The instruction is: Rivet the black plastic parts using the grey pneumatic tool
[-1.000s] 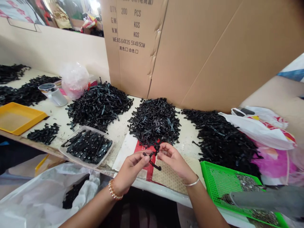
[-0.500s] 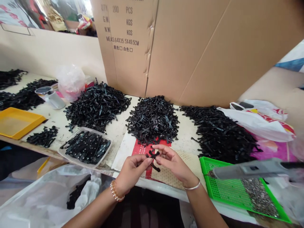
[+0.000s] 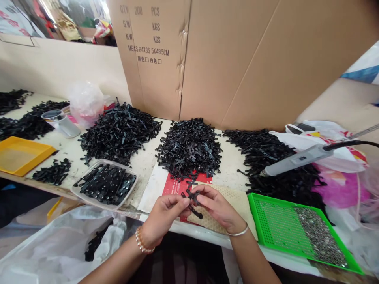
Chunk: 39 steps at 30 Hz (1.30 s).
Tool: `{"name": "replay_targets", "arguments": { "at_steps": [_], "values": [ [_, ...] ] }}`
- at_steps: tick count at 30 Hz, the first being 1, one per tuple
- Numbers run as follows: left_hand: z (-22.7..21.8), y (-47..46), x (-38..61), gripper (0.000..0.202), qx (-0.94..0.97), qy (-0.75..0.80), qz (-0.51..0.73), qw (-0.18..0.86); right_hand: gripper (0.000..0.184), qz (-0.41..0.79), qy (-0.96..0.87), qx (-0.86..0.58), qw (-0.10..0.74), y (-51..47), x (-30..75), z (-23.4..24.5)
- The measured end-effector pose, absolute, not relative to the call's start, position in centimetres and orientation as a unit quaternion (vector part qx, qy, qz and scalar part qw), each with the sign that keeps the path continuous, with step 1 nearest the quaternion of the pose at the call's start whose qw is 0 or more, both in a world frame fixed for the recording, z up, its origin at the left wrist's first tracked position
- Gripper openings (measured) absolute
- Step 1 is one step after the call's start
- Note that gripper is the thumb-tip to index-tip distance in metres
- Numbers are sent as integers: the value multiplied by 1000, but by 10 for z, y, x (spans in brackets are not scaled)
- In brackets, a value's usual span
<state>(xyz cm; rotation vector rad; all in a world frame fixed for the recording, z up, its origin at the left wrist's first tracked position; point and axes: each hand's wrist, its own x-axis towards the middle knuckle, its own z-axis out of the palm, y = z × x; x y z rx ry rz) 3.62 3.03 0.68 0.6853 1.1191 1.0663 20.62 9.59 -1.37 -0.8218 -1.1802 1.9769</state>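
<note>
My left hand (image 3: 164,215) and my right hand (image 3: 216,207) meet over the table's front edge, both pinched on small black plastic strip parts (image 3: 194,203) held between the fingertips. One strip pokes down and right from the pinch. Just behind the hands lies a red and white printed sheet (image 3: 174,185) and a beige perforated mat (image 3: 233,201). A heap of the same black parts (image 3: 189,148) sits right behind that.
More black heaps lie at the left (image 3: 118,130) and right (image 3: 266,154). A clear tray of strips (image 3: 103,183), a yellow tray (image 3: 20,156), a green tray (image 3: 278,228) holding small metal pieces, a hanging grey power tool (image 3: 299,159), plastic bags and a cardboard wall (image 3: 237,59) surround them.
The grey tool has swung up and away from over the green tray to hang above the right heap. My hands stayed together, working the black strips slightly lower.
</note>
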Motion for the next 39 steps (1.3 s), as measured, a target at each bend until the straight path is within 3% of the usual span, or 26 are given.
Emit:
{"name": "replay_targets", "arguments": {
  "at_steps": [12,19,39],
  "values": [
    [8,25,35,36,306,509,467,655,27,704,-418,-395,416,101,207,-25],
    [15,25,36,47,301,473,387,732,27,709,-487,-366,356,102,209,-10],
    [10,32,30,47,327,489,345,732,27,727,-539,-339,256,115,211,1]
  ]
}}
